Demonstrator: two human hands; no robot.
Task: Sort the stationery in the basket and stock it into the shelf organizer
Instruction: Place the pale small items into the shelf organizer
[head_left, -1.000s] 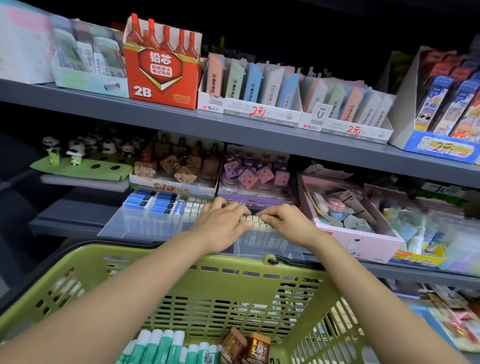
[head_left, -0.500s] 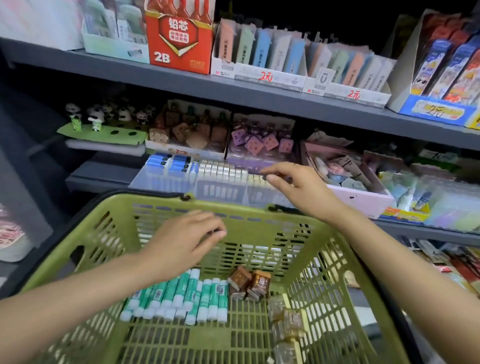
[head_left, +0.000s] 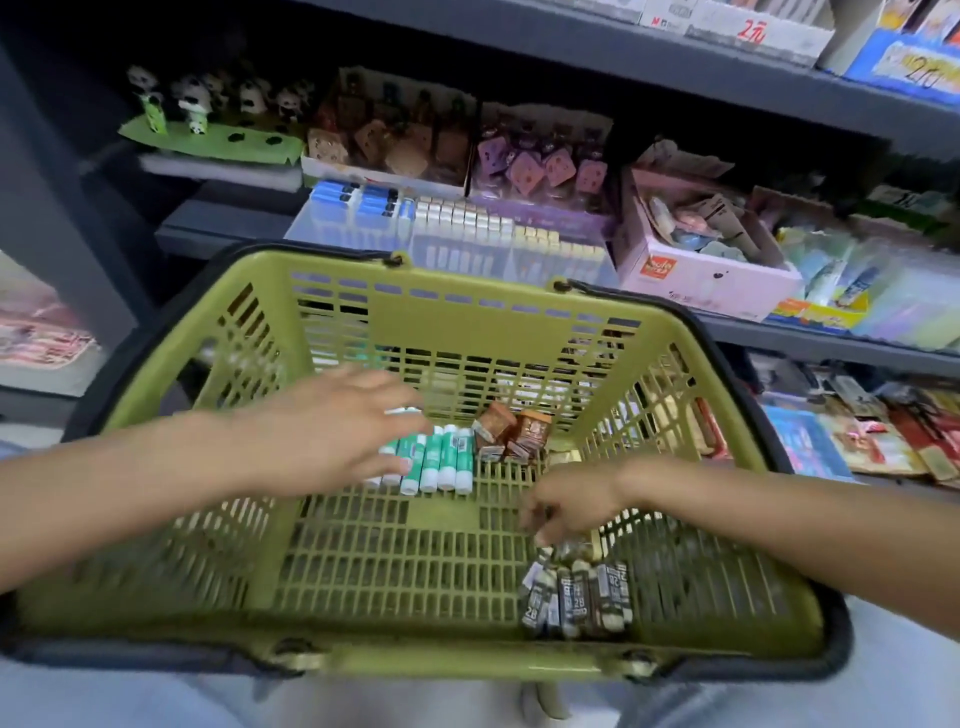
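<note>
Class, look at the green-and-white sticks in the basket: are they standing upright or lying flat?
Lying flat. The green-and-white sticks lie side by side in a row on the floor of the basket, with the left hand spread open over them.

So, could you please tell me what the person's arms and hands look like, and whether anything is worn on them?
Both forearms are bare as far as the picture shows: no sleeves, gloves, watch or bracelets on them. The left hand and the right hand are bare too. No rings are visible, though motion blur makes the fingers hard to check.
</note>
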